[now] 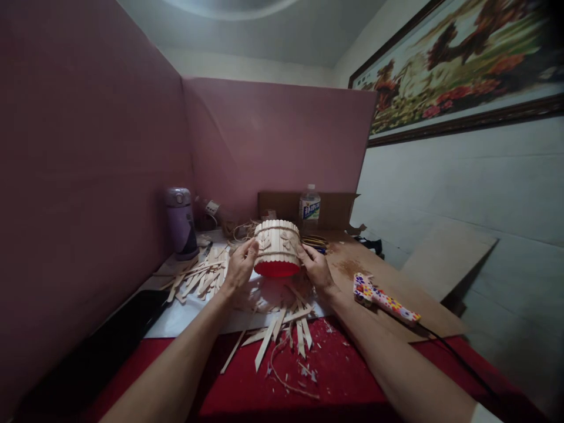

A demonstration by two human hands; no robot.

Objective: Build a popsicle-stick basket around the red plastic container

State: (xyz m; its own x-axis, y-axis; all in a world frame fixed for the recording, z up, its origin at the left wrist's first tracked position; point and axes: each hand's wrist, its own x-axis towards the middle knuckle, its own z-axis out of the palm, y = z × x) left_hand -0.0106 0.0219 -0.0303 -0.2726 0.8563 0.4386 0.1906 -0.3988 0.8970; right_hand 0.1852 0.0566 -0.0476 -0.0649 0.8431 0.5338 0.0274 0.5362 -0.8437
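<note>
Between my two hands is a round holder [277, 242] made of upright popsicle sticks, with twine bands around it and small wooden pieces on its side. It is tilted so its red underside shows, and it is raised above the table. My left hand [241, 265] grips its left side, thumb toward me. On the opposite side my right hand [316, 267] holds it with thumb and fingers. Below it, loose and cut popsicle sticks [282, 326] lie on white paper and red cloth. A strand of twine [282, 367] curls among them.
A flower-patterned glue gun [385, 298] with a cord lies on brown cardboard [423, 326] at right. More sticks [205, 276] are piled at left beside a purple flask [181, 223]. A clear bottle [310, 208] stands behind, near scissors [315, 241]. Pink panels [273, 135] enclose the back and left.
</note>
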